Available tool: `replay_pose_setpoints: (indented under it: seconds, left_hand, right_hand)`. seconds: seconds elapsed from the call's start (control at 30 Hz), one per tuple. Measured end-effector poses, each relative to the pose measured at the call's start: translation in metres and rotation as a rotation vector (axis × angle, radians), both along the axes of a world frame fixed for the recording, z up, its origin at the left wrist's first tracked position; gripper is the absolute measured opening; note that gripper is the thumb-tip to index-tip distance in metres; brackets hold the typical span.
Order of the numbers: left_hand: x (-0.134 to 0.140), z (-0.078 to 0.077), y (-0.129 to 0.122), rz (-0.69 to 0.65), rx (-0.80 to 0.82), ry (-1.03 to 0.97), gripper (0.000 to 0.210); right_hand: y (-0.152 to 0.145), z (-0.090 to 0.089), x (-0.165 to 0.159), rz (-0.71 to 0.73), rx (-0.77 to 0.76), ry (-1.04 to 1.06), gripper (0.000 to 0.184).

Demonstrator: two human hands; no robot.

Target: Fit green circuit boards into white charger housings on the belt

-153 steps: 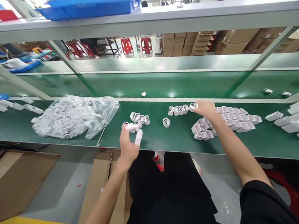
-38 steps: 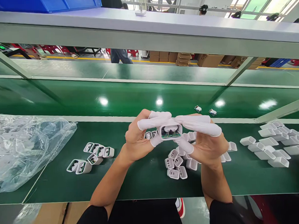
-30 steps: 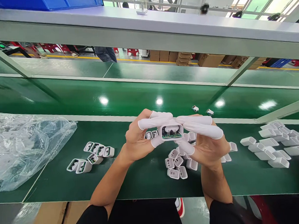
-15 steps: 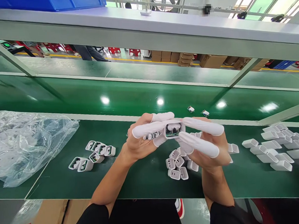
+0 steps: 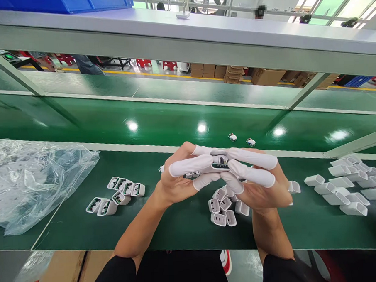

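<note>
Between my two hands is a white charger housing (image 5: 220,166), its open end facing me and a circuit board showing inside. My left hand (image 5: 183,171), with white finger cots, grips its left side. From the right, my right hand (image 5: 258,177), also in finger cots, presses on it with fingers and thumb. Below my right hand stand several white housings (image 5: 225,204) with slots in their bottoms. Left of my left forearm are several housings with boards inside (image 5: 121,192). More boards, partly hidden, lie behind my left hand.
A clear plastic bag (image 5: 37,181) of white parts lies at the left. Many white housings (image 5: 342,182) are grouped at the right, with another person's fingers at the frame edge. Two circuit boards (image 5: 251,142) lie on the green belt (image 5: 162,121). A shelf (image 5: 183,37) crosses above.
The housing has tipped in my hands, so its opening looks flatter, and my fingers have closed in around it. The two boards on the belt have moved left. A person's legs behind have shifted left.
</note>
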State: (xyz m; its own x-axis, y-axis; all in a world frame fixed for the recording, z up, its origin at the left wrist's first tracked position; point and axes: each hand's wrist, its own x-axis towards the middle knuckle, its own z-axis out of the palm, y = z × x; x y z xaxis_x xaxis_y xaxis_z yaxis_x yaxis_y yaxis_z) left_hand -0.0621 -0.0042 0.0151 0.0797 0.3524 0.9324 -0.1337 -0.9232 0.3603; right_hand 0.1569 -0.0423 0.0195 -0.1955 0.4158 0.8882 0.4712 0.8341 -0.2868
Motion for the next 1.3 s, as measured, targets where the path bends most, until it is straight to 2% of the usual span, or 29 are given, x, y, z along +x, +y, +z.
replay_pose_setpoints:
  seconds: [0.07,0.1,0.17,0.3,0.4,0.5,0.57,0.73,0.87,1.07,1.3]
  left_hand:
    - [0.006,0.001,0.000,-0.003,-0.038,-0.001,0.072]
    - [0.009,0.001,-0.001,-0.012,-0.094,-0.014,0.064]
    - [0.016,0.001,-0.005,-0.049,-0.279,-0.080,0.053]
    - [0.019,0.004,-0.013,-0.166,-0.705,-0.161,0.047]
    - [0.010,0.010,-0.010,-0.275,-0.841,-0.119,0.048]
    - [-0.001,0.014,-0.004,-0.383,-0.832,-0.007,0.063]
    - [-0.006,0.014,-0.001,-0.375,-0.793,0.040,0.072]
    - [-0.002,0.014,-0.001,-0.319,-0.783,0.005,0.057]
    - [0.005,0.016,-0.004,-0.318,-0.831,-0.075,0.053]
    - [0.011,0.011,-0.004,-0.313,-0.833,-0.150,0.055]
    - [0.017,0.010,-0.004,-0.302,-0.845,-0.206,0.053]
  right_hand:
    - [0.005,0.009,-0.002,-0.063,0.160,0.004,0.079]
    - [0.007,0.013,-0.001,-0.077,0.188,-0.009,0.073]
    - [0.010,0.020,0.002,-0.047,0.102,-0.064,0.068]
    - [0.014,0.027,0.007,0.071,-0.161,-0.153,0.078]
    - [0.019,0.027,0.007,0.118,-0.286,-0.070,0.065]
    - [0.023,0.027,0.007,0.168,-0.435,0.066,0.057]
    - [0.025,0.027,0.007,0.221,-0.518,0.142,0.057]
    - [0.029,0.022,0.007,0.295,-0.635,0.224,0.058]
    - [0.029,0.020,0.007,0.291,-0.669,0.238,0.060]
    - [0.027,0.023,0.007,0.218,-0.680,0.213,0.045]
    - [0.025,0.024,0.002,0.194,-0.659,0.252,0.043]
